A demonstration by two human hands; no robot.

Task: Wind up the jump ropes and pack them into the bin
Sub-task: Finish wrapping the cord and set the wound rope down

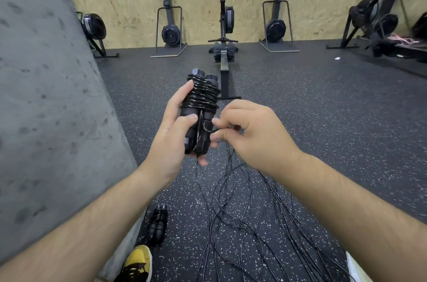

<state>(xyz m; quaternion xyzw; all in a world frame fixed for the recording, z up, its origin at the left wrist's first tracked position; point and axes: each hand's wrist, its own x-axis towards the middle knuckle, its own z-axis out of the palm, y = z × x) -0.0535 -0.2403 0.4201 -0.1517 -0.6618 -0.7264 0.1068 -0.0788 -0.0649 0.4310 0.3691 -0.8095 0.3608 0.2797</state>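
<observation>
My left hand [172, 133] grips a black jump rope [201, 101] by its two handles held side by side, with thin black cord wound in tight turns round their upper half. My right hand [249, 131] pinches the cord's loose end right beside the handles, where it forms a small loop. Several more black cords [242, 212] hang down from my right hand and trail in loose waves over the speckled floor. A second jump rope [158, 224], wound up on its handles, lies on the floor at the lower left. No bin is in view.
A grey concrete pillar [46, 96] fills the left side. A rowing machine [223, 50] stands straight ahead, with other machines [171, 32] along the plywood wall. My yellow shoe [137, 265] shows at the bottom.
</observation>
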